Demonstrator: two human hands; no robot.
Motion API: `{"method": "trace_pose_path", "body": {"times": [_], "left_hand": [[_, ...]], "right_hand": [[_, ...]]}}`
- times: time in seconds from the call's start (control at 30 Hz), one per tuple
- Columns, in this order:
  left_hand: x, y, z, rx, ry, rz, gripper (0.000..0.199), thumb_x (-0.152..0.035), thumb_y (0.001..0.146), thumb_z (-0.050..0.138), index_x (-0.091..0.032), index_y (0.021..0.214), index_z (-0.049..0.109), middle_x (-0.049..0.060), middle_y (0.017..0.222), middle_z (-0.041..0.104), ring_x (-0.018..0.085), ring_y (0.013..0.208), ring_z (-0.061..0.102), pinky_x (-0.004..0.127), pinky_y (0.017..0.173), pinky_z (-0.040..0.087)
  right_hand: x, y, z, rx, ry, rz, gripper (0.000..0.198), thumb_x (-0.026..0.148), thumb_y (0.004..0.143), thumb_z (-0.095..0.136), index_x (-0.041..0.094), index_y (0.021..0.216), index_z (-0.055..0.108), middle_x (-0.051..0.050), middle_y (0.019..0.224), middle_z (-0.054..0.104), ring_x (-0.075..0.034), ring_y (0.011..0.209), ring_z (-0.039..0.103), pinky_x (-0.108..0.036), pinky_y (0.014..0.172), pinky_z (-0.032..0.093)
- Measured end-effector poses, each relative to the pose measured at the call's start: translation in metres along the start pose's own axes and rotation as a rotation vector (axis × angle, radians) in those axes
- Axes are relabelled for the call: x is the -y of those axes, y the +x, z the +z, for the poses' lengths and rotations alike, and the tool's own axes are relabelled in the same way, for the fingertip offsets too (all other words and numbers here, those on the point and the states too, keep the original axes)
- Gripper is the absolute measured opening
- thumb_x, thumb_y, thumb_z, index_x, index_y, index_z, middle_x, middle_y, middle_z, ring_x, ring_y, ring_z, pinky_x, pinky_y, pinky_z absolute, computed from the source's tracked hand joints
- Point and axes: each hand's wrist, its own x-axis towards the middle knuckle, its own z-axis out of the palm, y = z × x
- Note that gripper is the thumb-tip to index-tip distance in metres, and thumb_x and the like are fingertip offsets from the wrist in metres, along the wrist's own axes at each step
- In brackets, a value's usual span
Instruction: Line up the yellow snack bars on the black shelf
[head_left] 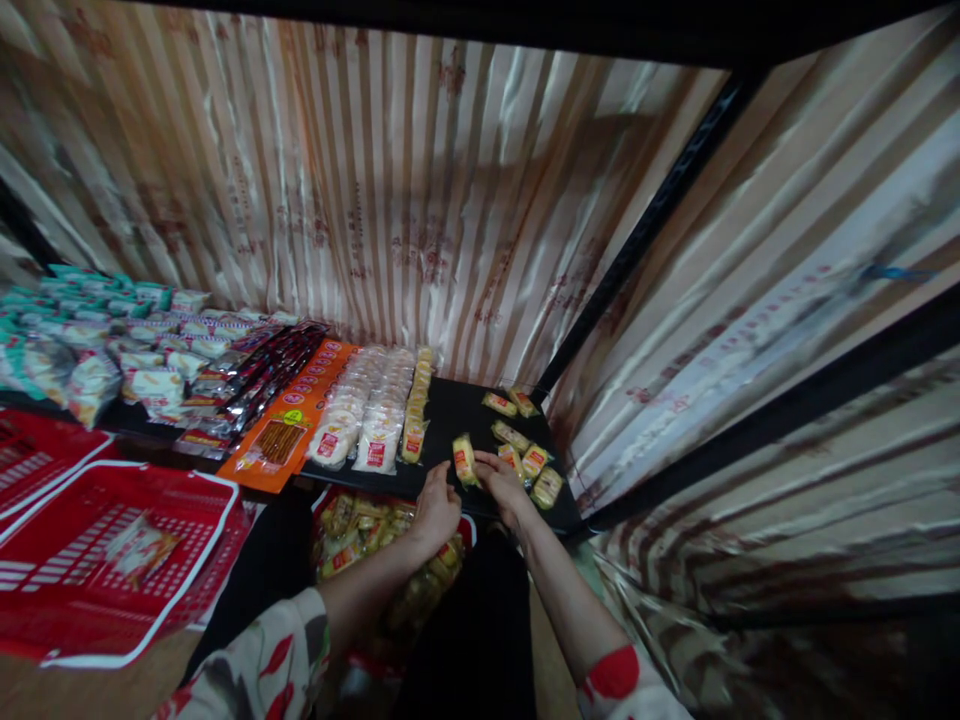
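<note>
Touching, with bent fingers of the right hand [504,487], the right edge of a small yellow oblong pack in clear plastic film [464,460]; cannot tell if gripping it. Holding the left hand [437,510] at the pack's left, with fingers loosely curled, partly open, around nothing visible. To be found near the front edge of the flat black shelf [457,405], left of several similar yellow packs [535,460].
</note>
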Motion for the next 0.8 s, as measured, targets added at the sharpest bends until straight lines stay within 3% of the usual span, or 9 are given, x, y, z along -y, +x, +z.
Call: {"method": "trace_pose_path", "body": {"times": [0.17,0.33,0.47,0.57,0.67,0.73,0.8], "left_hand": [[0.006,0.006,0.008,-0.058,-0.041,0.008,0.055,-0.007,0.076,0.046,-0.011,0.13,0.043,0.014,0.132,0.049,0.019,0.123,0.045,0.031,0.106,0.032],[0.01,0.012,0.016,-0.095,-0.116,0.032,0.05,-0.013,0.079,0.049,-0.018,0.128,0.044,0.009,0.114,0.061,0.017,0.105,0.058,0.034,0.095,0.043],[0.003,0.016,0.014,-0.119,-0.06,0.005,0.044,-0.017,0.079,0.053,-0.018,0.123,0.048,0.007,0.106,0.062,0.016,0.097,0.059,0.032,0.09,0.045],[-0.005,0.016,0.007,-0.135,0.042,-0.011,0.044,-0.014,0.077,0.052,-0.017,0.121,0.051,0.008,0.105,0.059,0.017,0.097,0.058,0.03,0.09,0.044],[-0.01,0.014,0.0,-0.119,0.108,0.019,0.047,-0.006,0.075,0.049,-0.019,0.119,0.055,0.007,0.108,0.057,0.016,0.099,0.056,0.026,0.092,0.042],[-0.012,0.014,-0.004,-0.096,0.155,0.067,0.048,-0.003,0.074,0.046,-0.021,0.118,0.057,0.006,0.109,0.055,0.015,0.1,0.055,0.025,0.092,0.042],[-0.013,0.014,-0.008,-0.079,0.222,0.126,0.048,-0.003,0.074,0.043,-0.021,0.116,0.059,0.007,0.108,0.054,0.016,0.101,0.054,0.025,0.093,0.042]], "right_hand": [[0.003,-0.008,-0.002,0.058,0.108,0.05,0.027,0.028,0.066,0.058,0.018,0.091,0.062,-0.003,0.075,0.069,-0.013,0.065,0.063,-0.021,0.053,0.046],[0.006,-0.015,0.003,0.084,0.18,0.053,0.027,0.026,0.065,0.06,0.019,0.091,0.061,-0.003,0.08,0.07,-0.013,0.068,0.064,-0.021,0.056,0.047],[0.003,-0.017,0.007,0.053,0.147,0.038,0.026,0.025,0.067,0.06,0.019,0.092,0.06,-0.003,0.08,0.07,-0.014,0.068,0.064,-0.023,0.057,0.049],[0.004,-0.016,0.003,-0.076,-0.097,-0.109,0.033,0.024,0.068,0.059,0.018,0.1,0.059,-0.007,0.091,0.069,-0.017,0.076,0.065,-0.03,0.064,0.052],[0.012,-0.016,-0.007,-0.242,-0.463,-0.407,0.042,0.022,0.071,0.057,0.017,0.113,0.057,-0.011,0.113,0.062,-0.022,0.095,0.061,-0.04,0.082,0.049],[0.018,-0.015,-0.013,-0.218,-0.653,-0.579,0.041,0.022,0.075,0.054,0.02,0.116,0.057,-0.01,0.122,0.058,-0.024,0.11,0.054,-0.044,0.094,0.042],[0.022,-0.013,-0.017,-0.103,-0.754,-0.648,0.036,0.022,0.079,0.053,0.022,0.115,0.059,-0.008,0.122,0.059,-0.023,0.114,0.052,-0.044,0.099,0.038]]}}
